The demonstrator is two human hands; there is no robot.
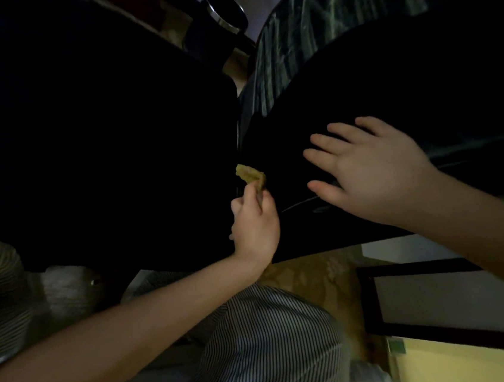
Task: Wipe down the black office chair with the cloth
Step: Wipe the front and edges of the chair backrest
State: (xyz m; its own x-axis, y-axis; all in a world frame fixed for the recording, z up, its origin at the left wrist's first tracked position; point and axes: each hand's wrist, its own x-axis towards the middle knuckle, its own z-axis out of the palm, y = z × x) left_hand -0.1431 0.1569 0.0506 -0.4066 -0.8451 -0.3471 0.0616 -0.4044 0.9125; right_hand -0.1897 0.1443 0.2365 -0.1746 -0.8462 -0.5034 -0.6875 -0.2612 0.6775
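Head view, very dark. Left hand (256,226) sits just below centre at 6 o'clock, fingers (239,207) curled and pinching a small yellow-green cloth (250,176) against the thumb. The cloth pokes out at 12 o'clock of that hand, at the seam between two black surfaces of the chair (342,81); too dark to tell whether it touches. Right hand (376,174) is at 3 o'clock of the cloth, palm down on the chair's right black surface, fingers (333,146) straight and spread, thumb out toward 9 o'clock. The chair fills the frame from 9 through 3 o'clock. A shiny metal cylinder (225,10) is at 12 o'clock and green streaked fabric (313,19) at 1 o'clock. Striped trousers (260,345) are at 6 o'clock, yellowish floor (313,281) just beside them, and a black frame (368,300) at 4 o'clock.
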